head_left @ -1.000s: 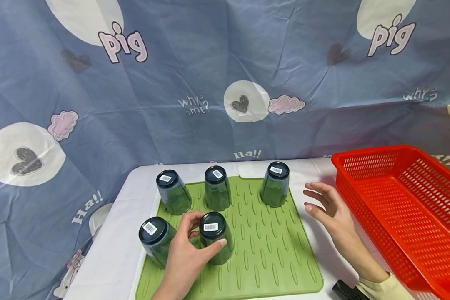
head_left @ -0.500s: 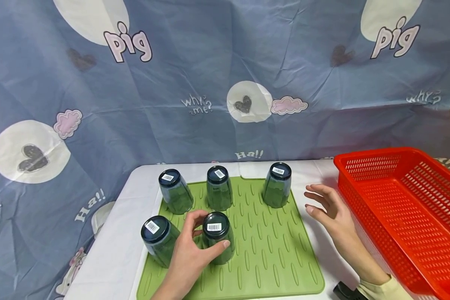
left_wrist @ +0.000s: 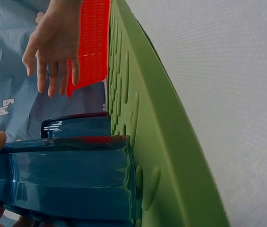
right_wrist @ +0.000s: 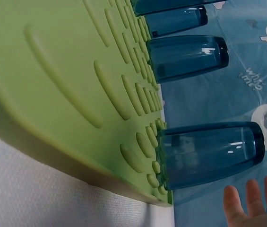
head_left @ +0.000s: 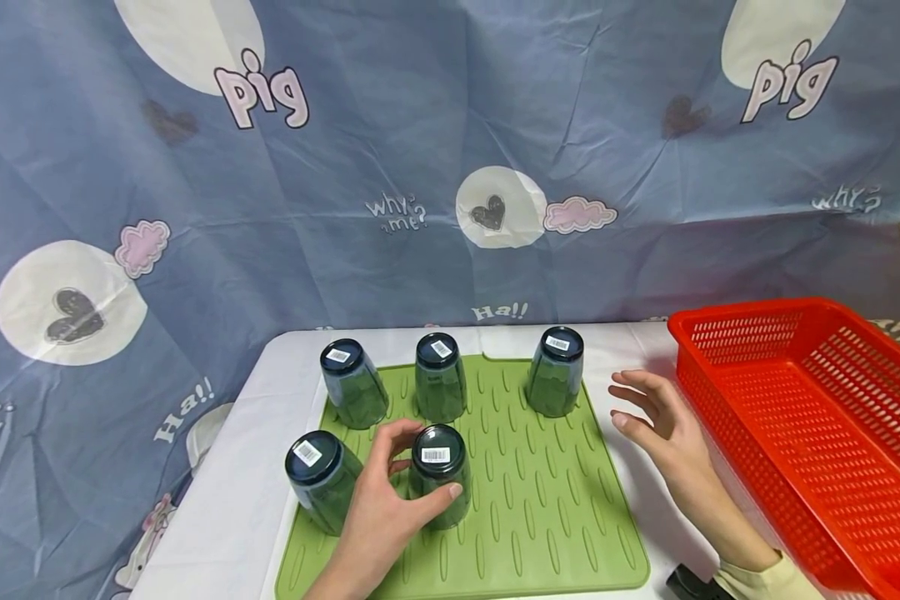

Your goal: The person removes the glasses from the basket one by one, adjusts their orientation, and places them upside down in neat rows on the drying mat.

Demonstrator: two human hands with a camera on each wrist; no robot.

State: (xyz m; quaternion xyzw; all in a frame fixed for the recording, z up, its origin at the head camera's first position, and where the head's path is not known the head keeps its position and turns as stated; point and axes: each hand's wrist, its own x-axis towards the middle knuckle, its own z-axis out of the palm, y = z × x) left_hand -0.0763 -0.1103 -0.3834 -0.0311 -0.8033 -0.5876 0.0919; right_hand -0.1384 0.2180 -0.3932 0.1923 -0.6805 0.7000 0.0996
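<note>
My left hand (head_left: 393,508) holds an upside-down blue-tinted drinking glass (head_left: 439,454) near its base, thumb on the near side and fingers round the far side. In the left wrist view the rim of this glass (left_wrist: 67,179) meets the green ridged mat (left_wrist: 157,118). My right hand (head_left: 667,433) has relaxed, slightly bent fingers and holds nothing. It is between the mat and the red basket, nearest to the back-right glass (head_left: 555,375). In the right wrist view its fingertips (right_wrist: 254,196) show beside that glass.
More inverted glasses stand on the mat: one at front left (head_left: 322,483), one at back left (head_left: 354,387) and one at back middle (head_left: 441,379). Past my right hand is a red perforated basket (head_left: 750,467). A printed blue cloth (head_left: 390,150) hangs behind the white-covered table (head_left: 210,508).
The head view shifts slightly, moving the scene a little to the right in the picture. Both hands and all the glasses keep nearly the same places on the mat and table.
</note>
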